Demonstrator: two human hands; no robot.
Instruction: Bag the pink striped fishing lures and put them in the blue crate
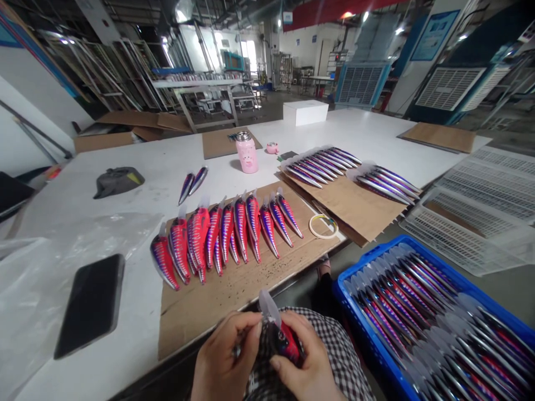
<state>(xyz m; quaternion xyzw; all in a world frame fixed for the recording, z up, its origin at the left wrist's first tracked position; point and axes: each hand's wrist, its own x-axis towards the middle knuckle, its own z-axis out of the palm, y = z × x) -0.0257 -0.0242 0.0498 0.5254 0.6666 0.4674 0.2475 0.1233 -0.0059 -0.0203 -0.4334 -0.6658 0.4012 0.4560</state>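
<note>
Edge: we hold the lure (288, 344) just off the cardboard (251, 284) | Room: bench (163, 156) extends beyond the lure row (240, 223) | Left hand (229, 348): pinched narrow at the clear lip (268, 306) | Right hand (307, 356): curled around the body

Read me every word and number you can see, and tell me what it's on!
No word or number can be read here.
Blue poster: writing too small and blurred.
Pink bottle: any letters too blurred.
Little signs far away: too small.
</note>
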